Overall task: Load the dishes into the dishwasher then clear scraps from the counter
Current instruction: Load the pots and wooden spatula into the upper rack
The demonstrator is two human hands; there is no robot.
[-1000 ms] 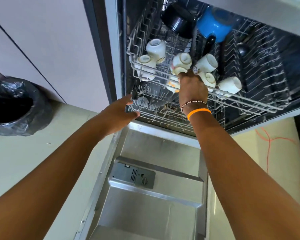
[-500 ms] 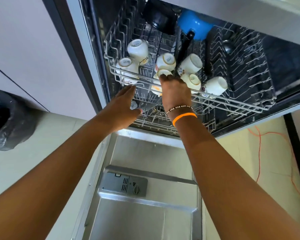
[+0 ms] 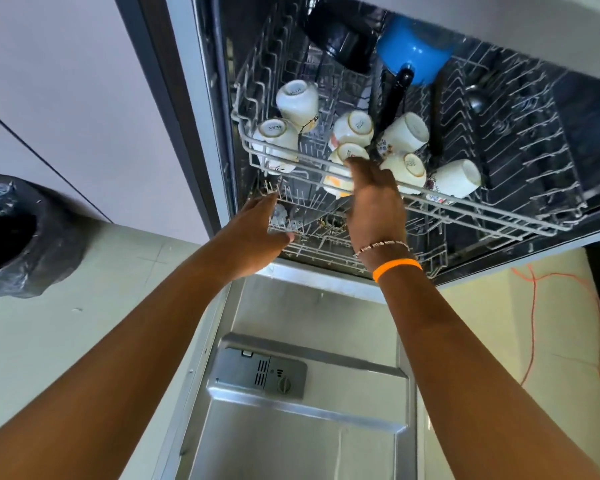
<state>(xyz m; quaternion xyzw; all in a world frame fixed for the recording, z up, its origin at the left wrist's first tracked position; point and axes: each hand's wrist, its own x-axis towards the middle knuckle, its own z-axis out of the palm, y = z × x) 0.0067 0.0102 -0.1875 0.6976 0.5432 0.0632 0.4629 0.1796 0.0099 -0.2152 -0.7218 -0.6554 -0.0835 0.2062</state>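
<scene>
Lower rack (image 3: 326,237) behind hands, indistinct

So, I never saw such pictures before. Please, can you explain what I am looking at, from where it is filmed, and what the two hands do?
The camera sits on a person's head and looks down along both bare arms. In front is an open dishwasher; its door lies flat below. The upper rack is pulled out and holds seven white cups, lying tilted or upside down, with a blue pot and a black pot behind them. The right hand touches one cup at the rack's front. The left hand reaches open toward the lower rack. A lined bin stands at the left.
</scene>
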